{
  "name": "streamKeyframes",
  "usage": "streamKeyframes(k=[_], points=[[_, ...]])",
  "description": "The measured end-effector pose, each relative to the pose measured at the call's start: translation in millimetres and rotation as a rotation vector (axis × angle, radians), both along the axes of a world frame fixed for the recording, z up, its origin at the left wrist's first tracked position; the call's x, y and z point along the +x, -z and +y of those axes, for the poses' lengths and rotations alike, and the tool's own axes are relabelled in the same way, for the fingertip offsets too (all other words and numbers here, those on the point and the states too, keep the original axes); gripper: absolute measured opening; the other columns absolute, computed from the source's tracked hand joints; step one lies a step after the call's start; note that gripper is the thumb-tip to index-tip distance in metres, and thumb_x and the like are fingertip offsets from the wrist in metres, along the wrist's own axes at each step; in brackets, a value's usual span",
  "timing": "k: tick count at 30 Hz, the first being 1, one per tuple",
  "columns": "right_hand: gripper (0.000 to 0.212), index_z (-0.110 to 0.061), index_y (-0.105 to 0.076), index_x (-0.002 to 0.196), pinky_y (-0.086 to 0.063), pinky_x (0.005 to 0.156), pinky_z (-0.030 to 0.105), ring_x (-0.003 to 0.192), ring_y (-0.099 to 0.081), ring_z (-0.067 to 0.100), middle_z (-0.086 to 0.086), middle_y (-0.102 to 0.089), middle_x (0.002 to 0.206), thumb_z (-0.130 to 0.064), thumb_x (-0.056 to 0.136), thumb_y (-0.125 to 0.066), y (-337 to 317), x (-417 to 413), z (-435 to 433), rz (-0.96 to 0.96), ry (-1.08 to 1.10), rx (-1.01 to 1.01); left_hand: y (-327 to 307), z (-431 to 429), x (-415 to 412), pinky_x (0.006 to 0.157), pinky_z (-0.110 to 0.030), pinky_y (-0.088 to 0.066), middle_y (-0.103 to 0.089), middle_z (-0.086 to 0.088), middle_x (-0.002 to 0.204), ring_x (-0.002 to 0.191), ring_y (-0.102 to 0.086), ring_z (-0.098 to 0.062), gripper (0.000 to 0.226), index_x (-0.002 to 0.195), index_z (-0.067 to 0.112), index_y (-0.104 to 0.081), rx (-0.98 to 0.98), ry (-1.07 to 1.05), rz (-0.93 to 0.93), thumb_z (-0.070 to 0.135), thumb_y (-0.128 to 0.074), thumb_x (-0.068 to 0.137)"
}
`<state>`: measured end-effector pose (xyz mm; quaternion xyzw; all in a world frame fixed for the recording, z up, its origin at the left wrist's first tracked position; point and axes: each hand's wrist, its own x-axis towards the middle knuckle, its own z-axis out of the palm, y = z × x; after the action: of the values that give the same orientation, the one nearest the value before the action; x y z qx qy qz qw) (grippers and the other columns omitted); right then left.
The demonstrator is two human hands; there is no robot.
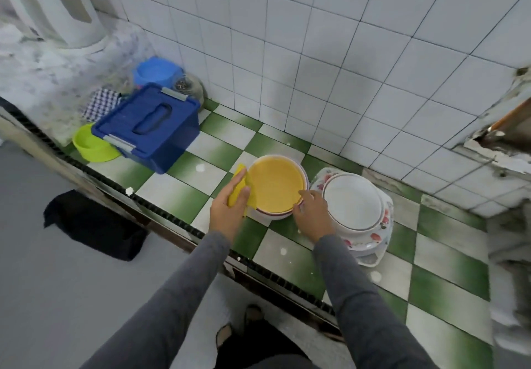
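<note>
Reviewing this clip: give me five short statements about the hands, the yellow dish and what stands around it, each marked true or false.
1. The left hand holds a yellow cloth against the yellow dish. True.
2. The right hand lifts the white plates off the counter. False: it grips the yellow dish's rim, and the plates lie stacked on the counter.
3. The blue box stands open. False: its lid is on.
4. A lime green bowl sits right beside the blue box. True.
5. The counter is plain white. False: it is tiled in green and white checks.
</note>
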<state>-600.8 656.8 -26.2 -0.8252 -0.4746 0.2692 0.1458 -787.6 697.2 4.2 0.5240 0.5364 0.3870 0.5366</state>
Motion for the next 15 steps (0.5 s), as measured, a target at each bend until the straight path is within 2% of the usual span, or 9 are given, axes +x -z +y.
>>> streamKeyframes(k=[4,6,9,15], points=[[0.045,-0.017,-0.042,0.148,-0.035,0.116,0.041,0.138,-0.040,0.026,0.009,-0.039,0.151,-0.027,0.105,-0.047,11,5,12,0.016,0.038,0.017,6,19,8,0.108,-0.051,-0.045,-0.047,0.011,0.135,0.132,-0.047,-0.025,0.040,0.137,0.040,-0.055,-0.046,0.012,-0.035,0.027,-0.059,0.099],[0.045,-0.018,-0.041,0.148,-0.036,0.116,0.041,0.138,-0.041,0.026,0.009,-0.039,0.151,-0.029,0.105,-0.046,15,8,18,0.014,0.048,0.016,9,27,12,0.106,-0.044,-0.047,-0.047,0.008,0.139,0.133,-0.045,-0.023,0.041,0.138,0.037,-0.054,-0.044,0.020,-0.042,0.025,-0.058,0.099],[0.046,-0.020,-0.039,0.150,-0.037,0.116,0.042,0.137,-0.041,0.028,0.011,-0.039,0.151,-0.031,0.105,-0.045,21,12,27,-0.010,0.033,-0.011,11,36,19,0.094,-0.028,-0.045,-0.045,0.003,0.145,0.130,-0.043,-0.020,0.040,0.137,0.038,-0.053,-0.043,0.046,-0.037,0.026,-0.058,0.099],[0.046,-0.023,-0.039,0.151,-0.038,0.113,0.038,0.134,-0.044,0.026,0.011,-0.042,0.148,-0.031,0.106,-0.044,28,13,38,-0.043,0.076,0.023,12,53,28,0.081,-0.019,-0.046,-0.046,0.007,0.138,0.123,-0.046,-0.018,0.036,0.132,0.044,-0.051,-0.040,0.049,-0.027,0.028,-0.056,0.100]])
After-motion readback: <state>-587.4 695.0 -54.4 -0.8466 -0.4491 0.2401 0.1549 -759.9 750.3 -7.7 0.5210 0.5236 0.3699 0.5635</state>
